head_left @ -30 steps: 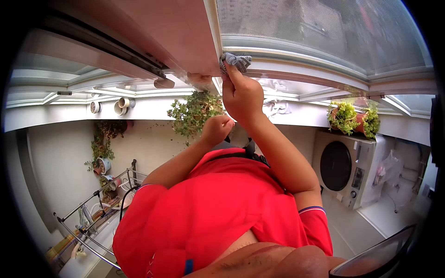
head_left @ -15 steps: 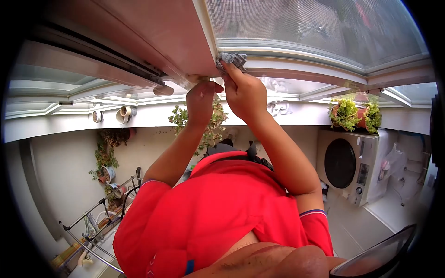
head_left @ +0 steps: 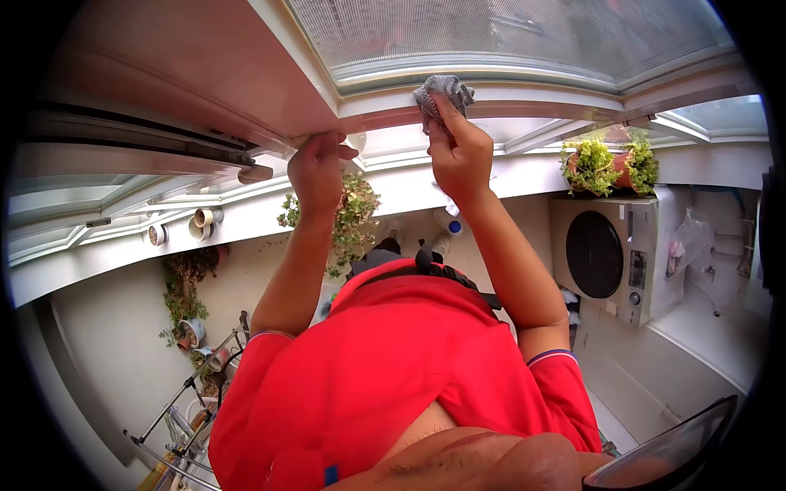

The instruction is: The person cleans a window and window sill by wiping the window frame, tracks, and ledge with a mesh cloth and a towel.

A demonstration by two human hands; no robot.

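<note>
A crumpled grey cloth (head_left: 446, 88) is pinched in my right hand (head_left: 463, 159), its index finger pressing it against the white window frame (head_left: 524, 102). To the left, my left hand (head_left: 318, 176) is raised with curled fingers at the lower edge of the pinkish-brown panel (head_left: 221, 65) beside the frame. Its fingertips are partly hidden there, and the thumb points right. Above the cloth is the window's mesh-covered glass (head_left: 491, 37).
A leafy plant (head_left: 354, 217) hangs below my left hand. Potted plants (head_left: 594, 168) stand on the right ledge, above a washing machine (head_left: 610, 254). Small pots (head_left: 202, 221) sit on the left ledge. A metal rack (head_left: 184, 401) stands at lower left.
My right hand has slid the cloth rightward along the frame, away from the corner. My left hand is now farther from it, at the panel's edge. The view has shifted slightly.
</note>
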